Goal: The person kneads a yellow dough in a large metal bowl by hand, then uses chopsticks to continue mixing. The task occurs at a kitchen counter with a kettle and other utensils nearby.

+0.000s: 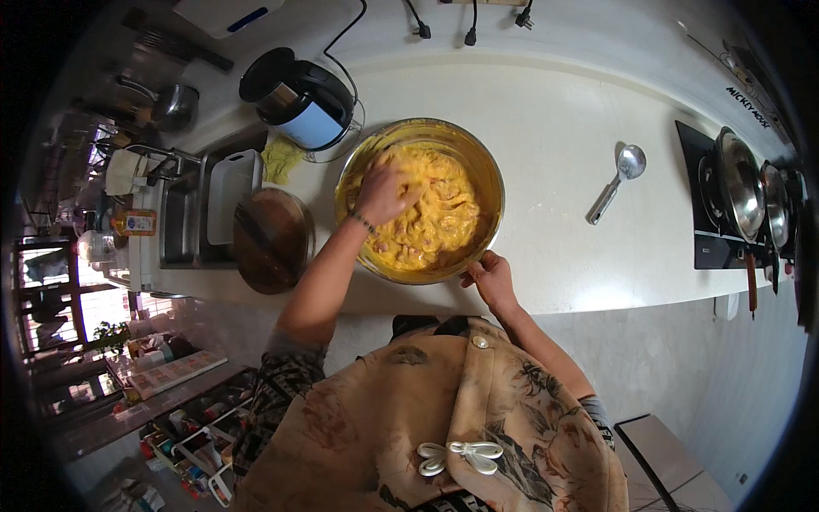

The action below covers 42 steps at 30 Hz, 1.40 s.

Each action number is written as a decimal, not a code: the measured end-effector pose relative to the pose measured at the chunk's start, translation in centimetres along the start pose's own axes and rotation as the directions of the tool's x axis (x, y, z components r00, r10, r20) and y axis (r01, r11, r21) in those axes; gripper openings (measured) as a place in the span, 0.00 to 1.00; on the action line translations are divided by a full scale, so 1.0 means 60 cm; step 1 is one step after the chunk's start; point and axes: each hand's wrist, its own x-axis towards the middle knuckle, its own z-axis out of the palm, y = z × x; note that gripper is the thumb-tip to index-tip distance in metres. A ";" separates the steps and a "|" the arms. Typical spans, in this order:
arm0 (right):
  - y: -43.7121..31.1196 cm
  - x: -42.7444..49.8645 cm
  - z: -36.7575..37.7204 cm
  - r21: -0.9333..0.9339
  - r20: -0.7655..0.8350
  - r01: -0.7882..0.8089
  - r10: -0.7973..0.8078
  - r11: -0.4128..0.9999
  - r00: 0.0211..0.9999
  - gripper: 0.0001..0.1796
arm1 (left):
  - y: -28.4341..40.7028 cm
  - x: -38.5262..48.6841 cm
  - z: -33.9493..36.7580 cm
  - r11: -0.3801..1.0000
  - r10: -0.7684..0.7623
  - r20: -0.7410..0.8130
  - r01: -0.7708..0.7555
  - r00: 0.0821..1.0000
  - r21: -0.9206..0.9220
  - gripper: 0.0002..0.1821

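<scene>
A wide metal bowl (pixel 491 185) stands on the white countertop in front of me. Inside it lies a thick yellow batter mixed with chunks that look like meat (pixel 441 205). My left hand (pixel 386 192) reaches into the left part of the bowl, its fingers bent and partly sunk in the mixture. Whether those fingers grip any of it is hidden. At the bowl's lower right edge, my right hand (pixel 491 280) pinches the rim.
Left of the bowl are an electric kettle (pixel 310 105), a yellow-green cloth (pixel 281 159), a round wooden chopping board (pixel 272 240) with a dark knife, and a sink (pixel 179 221). A metal serving spoon (pixel 620 179) lies to the right. Farther right, pans (pixel 739 185) stand on a black cooktop (pixel 707 249).
</scene>
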 end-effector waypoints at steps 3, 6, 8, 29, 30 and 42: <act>0.003 0.001 0.001 -0.007 -0.004 0.010 -0.010 1.000 1.000 0.09 | 0.004 0.097 0.061 0.966 -0.241 -0.041 0.244 0.970 0.085 0.19; 0.010 0.003 0.004 -0.022 -0.020 0.003 -0.003 1.000 1.000 0.08 | 0.033 0.179 0.112 0.887 -0.432 0.228 0.364 0.873 0.285 0.21; 0.014 0.004 0.003 -0.017 -0.041 0.014 -0.015 1.000 0.999 0.08 | 0.062 0.194 0.136 0.896 -0.433 0.364 0.347 0.825 0.279 0.21; 0.015 0.011 -0.003 0.021 0.018 0.049 -0.049 0.999 0.999 0.08 | 0.016 -0.017 -0.054 0.968 0.027 0.383 -0.120 0.923 0.221 0.12; 0.015 0.011 -0.003 0.014 0.014 0.071 -0.071 0.997 0.997 0.08 | 0.010 -0.012 -0.057 0.953 -0.128 0.428 -0.009 0.895 0.304 0.15; 0.018 0.011 0.000 0.033 -0.010 0.073 -0.073 0.997 0.997 0.09 | 0.130 0.022 0.022 0.971 0.187 0.226 -0.214 0.956 0.102 0.18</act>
